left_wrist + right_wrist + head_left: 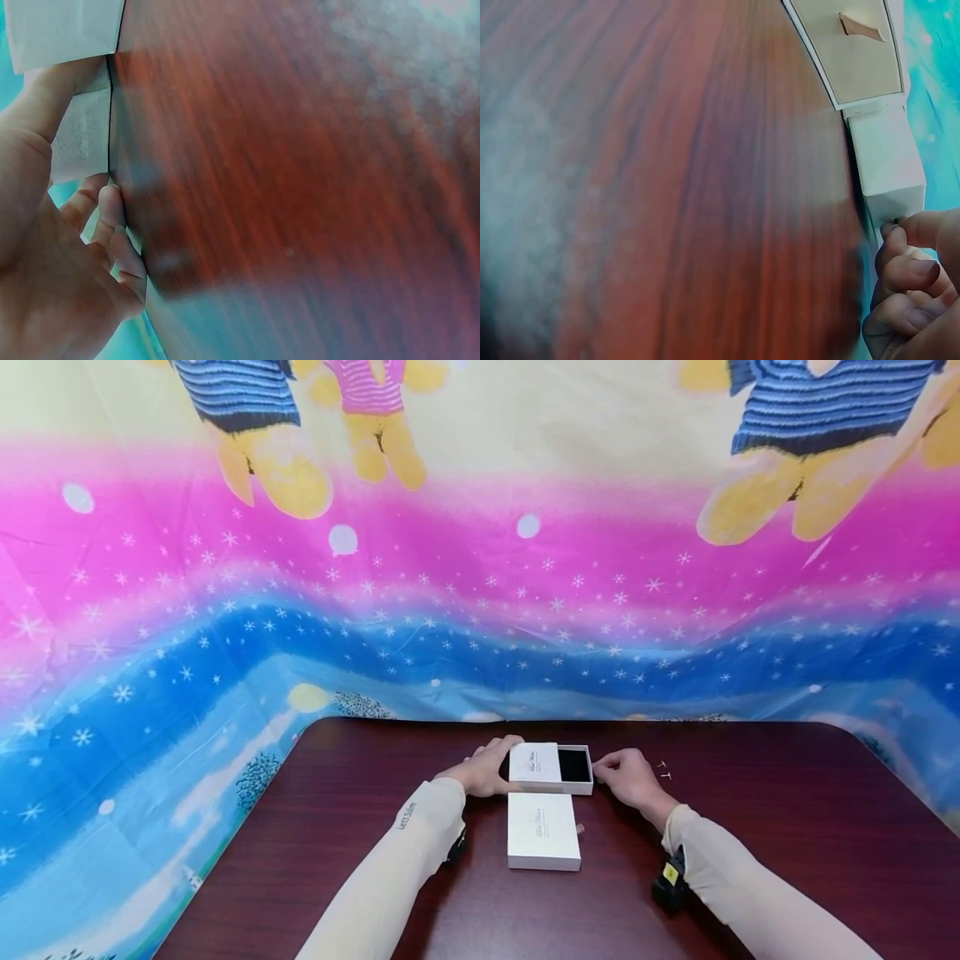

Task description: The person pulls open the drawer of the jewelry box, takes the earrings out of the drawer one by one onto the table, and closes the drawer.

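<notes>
A white drawer box (534,764) with grey lettering lies near the far side of the table. Its inner drawer (577,788), lined in black, sticks out to the right of the sleeve. My left hand (487,768) holds the sleeve at its left end, thumb along the near side. At the drawer's right end, my right hand (628,777) pinches a small tab between thumb and forefinger; the fingertips mostly hide it in the right wrist view. A second white box (543,831), closed, lies just in front, with a brown ribbon tab (862,28) on its right end.
Small white T-shaped pieces (664,770) lie on the dark wooden table (360,793) to the right of my right hand. A colourful printed cloth (480,593) hangs behind the table's far edge.
</notes>
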### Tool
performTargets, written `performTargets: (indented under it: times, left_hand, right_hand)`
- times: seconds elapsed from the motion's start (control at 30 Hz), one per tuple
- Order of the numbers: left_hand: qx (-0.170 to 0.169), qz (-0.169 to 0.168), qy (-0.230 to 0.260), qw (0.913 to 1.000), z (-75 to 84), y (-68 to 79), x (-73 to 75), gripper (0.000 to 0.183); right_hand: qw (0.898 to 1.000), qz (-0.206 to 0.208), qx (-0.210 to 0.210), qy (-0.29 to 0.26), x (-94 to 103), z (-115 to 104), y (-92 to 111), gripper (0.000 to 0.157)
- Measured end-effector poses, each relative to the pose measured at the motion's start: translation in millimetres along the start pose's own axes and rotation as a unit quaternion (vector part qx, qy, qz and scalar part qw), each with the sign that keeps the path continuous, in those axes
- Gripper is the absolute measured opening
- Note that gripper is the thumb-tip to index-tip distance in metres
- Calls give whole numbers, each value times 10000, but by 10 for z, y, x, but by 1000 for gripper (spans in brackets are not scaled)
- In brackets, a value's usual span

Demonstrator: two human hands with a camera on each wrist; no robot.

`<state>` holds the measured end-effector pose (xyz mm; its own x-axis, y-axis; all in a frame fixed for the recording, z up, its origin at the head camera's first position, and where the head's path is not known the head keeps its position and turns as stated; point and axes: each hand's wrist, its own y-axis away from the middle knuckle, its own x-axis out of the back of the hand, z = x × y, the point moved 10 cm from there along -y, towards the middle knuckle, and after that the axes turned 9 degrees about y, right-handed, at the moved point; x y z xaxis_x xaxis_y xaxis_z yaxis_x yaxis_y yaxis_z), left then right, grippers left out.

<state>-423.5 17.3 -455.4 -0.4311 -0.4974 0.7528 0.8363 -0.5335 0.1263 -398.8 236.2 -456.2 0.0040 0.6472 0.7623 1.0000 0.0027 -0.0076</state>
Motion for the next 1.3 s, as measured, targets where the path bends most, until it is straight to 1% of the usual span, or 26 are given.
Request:
performTargets:
  times: [0.3,0.6,0.8,1.3]
  left_hand:
    - [78,-30,-26,10000,-23,-26,-25,83]
    - [2,10,40,10000,-8,1,2,81]
    - [14,26,73,10000,-5,13,7,80]
    - [11,21,57,10000,-17,-14,-17,79]
  right_hand:
    - [10000,61,56,-7,-3,-17,2,24]
    - [9999,112,105,-9,-11,-45,-9,24]
    - [9997,175,174,40,-5,-69,-14,23]
    - [9997,168,180,45,-5,-96,-12,22]
